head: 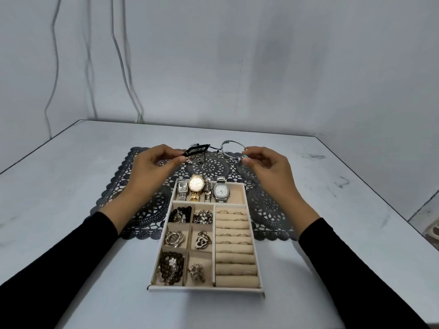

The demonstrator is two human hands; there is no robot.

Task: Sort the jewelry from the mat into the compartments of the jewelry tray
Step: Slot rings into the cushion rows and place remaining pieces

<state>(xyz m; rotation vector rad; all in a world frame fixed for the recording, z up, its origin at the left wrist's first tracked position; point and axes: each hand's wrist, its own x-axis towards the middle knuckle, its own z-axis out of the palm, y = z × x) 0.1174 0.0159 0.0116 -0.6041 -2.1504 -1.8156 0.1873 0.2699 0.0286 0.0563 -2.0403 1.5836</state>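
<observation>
Both hands are working at the far edge of the black lace mat [268, 205], picking up two bracelets at once. The left hand [152, 167] is pinching one end of a black cord bracelet [197, 149] between thumb and curled fingers [180, 159]. The right hand [268, 167] is pinching the beaded end of a silver bangle [229, 147] with its fingers [247, 160] curled in the same way. Both pieces seem to be coming up off the mat, though I cannot tell whether they are hanging fully clear.

A few small pieces [197, 160], perhaps earrings or chains, are lying on the mat between the hands. The cream jewelry tray [206, 288] is sitting on the bench [71, 162], nearer the person and overlapping the mat's near edge. It is looking nearly full, with four watches [197, 186] in the far compartment.

This looks like a late pick-up step. Next, the stiff bangle is probably needing the bare space right of the watches, while the soft cord bracelet could be folding into a small square compartment.
</observation>
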